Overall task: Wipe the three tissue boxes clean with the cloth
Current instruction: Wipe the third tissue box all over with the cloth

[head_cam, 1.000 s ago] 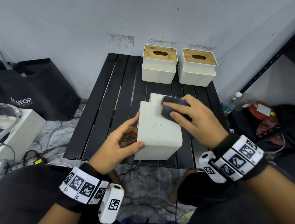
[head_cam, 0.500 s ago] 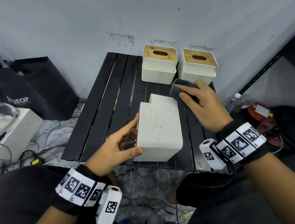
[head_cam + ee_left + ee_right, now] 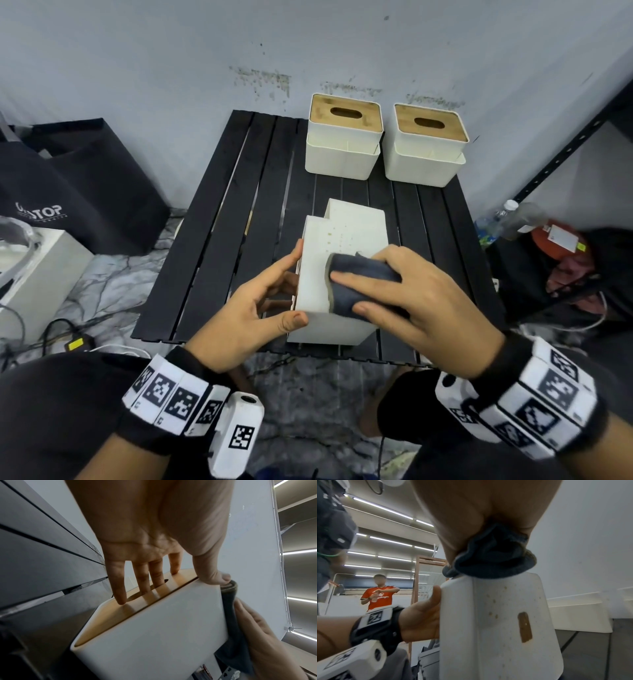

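A white tissue box [image 3: 346, 233] lies on its side in the middle of the black slatted table [image 3: 222, 240], its upward face dotted with brown specks and a brown smear [image 3: 524, 626]. My left hand [image 3: 274, 294] holds its near left corner: fingers on the wooden lid [image 3: 137, 601], thumb on the near face. My right hand [image 3: 411, 294] grips a folded dark blue-grey cloth [image 3: 356, 284] and presses it on the near end of the top face. Two more white tissue boxes [image 3: 344, 137] [image 3: 426, 147] with wooden lids stand upright at the back.
A black bag [image 3: 78, 192] and a white case [image 3: 34, 274] stand on the floor to the left, with cables beside them. A plastic bottle [image 3: 503, 219] and a dark shelf upright [image 3: 565, 144] are on the right. A person in a red shirt [image 3: 379, 595] stands far off.
My right hand swept the cloth from the box's far end off onto the table behind it, then came back to the near end of the top face. My left hand kept its hold.
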